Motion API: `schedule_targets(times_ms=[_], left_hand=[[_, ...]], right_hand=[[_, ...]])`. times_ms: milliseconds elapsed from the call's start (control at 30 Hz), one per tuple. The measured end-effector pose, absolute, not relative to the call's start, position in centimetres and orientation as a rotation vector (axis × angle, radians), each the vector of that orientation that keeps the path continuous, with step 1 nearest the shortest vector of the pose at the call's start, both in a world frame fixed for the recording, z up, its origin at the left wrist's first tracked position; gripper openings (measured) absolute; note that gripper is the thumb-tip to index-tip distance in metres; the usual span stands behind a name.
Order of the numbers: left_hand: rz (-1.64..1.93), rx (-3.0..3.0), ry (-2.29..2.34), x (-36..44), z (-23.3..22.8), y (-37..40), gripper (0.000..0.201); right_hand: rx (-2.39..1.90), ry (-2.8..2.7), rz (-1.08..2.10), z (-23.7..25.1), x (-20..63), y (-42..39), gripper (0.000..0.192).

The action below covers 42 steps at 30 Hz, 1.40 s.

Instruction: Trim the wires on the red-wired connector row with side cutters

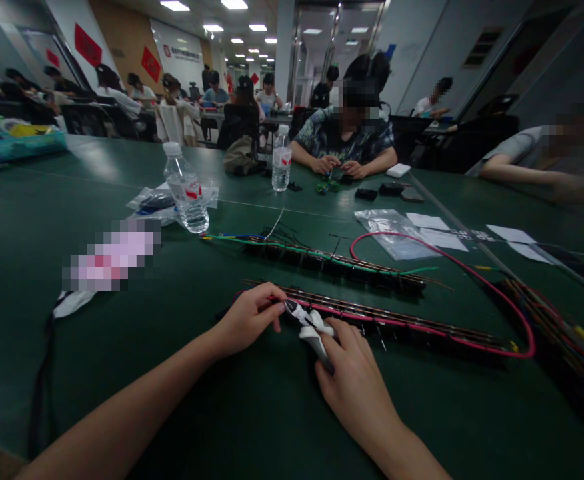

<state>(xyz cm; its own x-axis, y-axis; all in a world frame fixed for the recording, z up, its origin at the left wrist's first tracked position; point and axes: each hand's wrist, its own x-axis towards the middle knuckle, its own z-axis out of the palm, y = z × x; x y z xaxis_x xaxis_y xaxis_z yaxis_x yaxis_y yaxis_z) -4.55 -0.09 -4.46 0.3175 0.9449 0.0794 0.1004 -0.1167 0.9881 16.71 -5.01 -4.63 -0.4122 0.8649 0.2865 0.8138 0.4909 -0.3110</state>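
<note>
While both bare forearms reach forward over the dark green table [122,373], the left hand [247,323] curls its fingers and pinches the near end of a long, thin wire strip [387,319] edged with a pink-red cable. The right hand [357,387] wraps around the white handles of small side cutters [309,327], whose metal tips rest at that same end, beside the left fingertips. A second strip with green wires [332,260] lies parallel just beyond. A clear plastic water bottle [186,190] stands farther back, left.
</note>
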Motion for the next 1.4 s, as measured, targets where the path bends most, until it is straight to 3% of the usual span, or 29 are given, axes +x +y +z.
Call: schedule_targets(times_ms=[833, 1400], left_hand=[[0.963, 1.530, 1.007, -4.68, -4.56, -0.05, 0.005], [0.973, 1.570, 0.989, -4.73, -4.87, -0.04, 0.005]], right_hand=[[-1.410, -2.368, 0.125, -4.79, 16.63, -4.82, 0.038], [-1.468, -2.385, 0.051, -5.09, 16.41, -5.01, 0.024]])
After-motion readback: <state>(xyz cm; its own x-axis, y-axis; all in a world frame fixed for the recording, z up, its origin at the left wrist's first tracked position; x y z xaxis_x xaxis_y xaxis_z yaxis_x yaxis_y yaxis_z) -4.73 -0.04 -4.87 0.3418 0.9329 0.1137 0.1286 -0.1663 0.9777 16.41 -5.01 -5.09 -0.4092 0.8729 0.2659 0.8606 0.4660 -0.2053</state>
